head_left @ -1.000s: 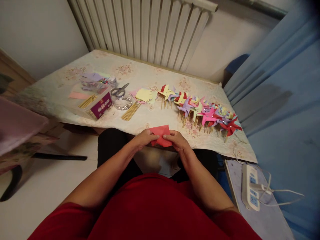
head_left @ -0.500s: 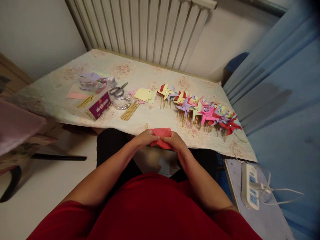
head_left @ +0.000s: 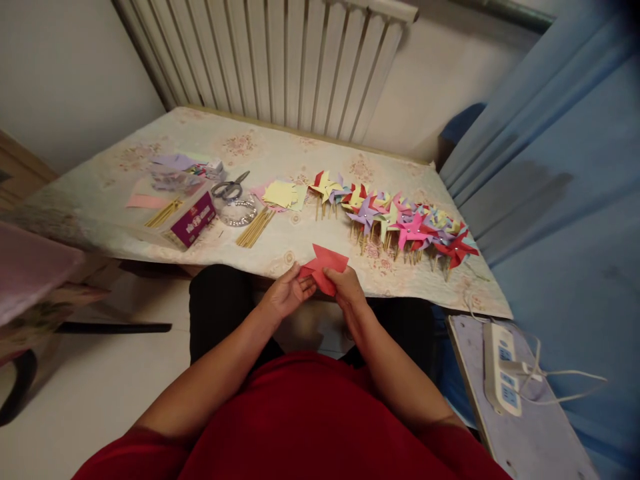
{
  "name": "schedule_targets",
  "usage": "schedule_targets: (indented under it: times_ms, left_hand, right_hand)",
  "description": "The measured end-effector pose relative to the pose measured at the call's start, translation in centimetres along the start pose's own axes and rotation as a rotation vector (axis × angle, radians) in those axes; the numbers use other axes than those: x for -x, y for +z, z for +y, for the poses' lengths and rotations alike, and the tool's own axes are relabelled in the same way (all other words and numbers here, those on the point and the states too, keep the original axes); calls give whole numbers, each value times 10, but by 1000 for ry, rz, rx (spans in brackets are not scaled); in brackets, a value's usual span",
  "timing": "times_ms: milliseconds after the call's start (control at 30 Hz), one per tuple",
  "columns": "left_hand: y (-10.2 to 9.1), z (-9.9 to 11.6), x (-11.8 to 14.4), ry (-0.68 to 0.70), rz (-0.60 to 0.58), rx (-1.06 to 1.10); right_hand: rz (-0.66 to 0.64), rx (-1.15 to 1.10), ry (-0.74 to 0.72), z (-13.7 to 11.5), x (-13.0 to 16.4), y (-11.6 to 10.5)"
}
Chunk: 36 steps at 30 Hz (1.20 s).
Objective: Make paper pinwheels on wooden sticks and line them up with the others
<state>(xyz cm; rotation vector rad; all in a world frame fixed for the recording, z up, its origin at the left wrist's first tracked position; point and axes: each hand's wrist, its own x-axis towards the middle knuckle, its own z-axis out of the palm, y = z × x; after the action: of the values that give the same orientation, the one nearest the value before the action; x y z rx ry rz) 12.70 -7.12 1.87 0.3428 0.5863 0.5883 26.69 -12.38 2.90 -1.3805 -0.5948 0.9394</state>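
Note:
Over the table's front edge I see a red paper pinwheel, with its points sticking out and no stick on it. My right hand pinches it, thumb on top near its centre and fingers hidden beneath. To the left of the paper, my left hand is turned palm up with its fingers loosely stretched out. Its thumb and fingertips lie by the left point of the paper; whether they touch it I cannot tell.
Several finished pinwheels stand at the right. Wooden sticks, a tray of pins, scissors, yellow paper sheets and a purple box lie at the left. A power strip rests on a bench to my right.
My left hand has let go of the paper's middle and opened, shifting left. The red paper has turned and spread its points, held in my right hand. The camera view has shifted slightly.

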Motion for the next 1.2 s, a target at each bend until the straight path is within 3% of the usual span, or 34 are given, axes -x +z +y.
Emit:
schedule_targets:
  times_ms: [167,367,700,1000,1200]
  left_hand:
    - [-2,-18,2,59,-2,-12]
    - [17,-24,1,238,-41,-171]
    - [32,-29,-11,384,94,-163]
    - [33,-28,-15,400,150,-176]
    - [34,-25,-14,404,126,-161]
  right_hand:
    - [103,-67,-2,6,-3,4]
    - [155,-90,5,10,-4,9]
    - [149,-87,-44,13,-1,16]
    - [134,-143,-25,8,3,19]
    - [86,-184,-17,11,5,17]
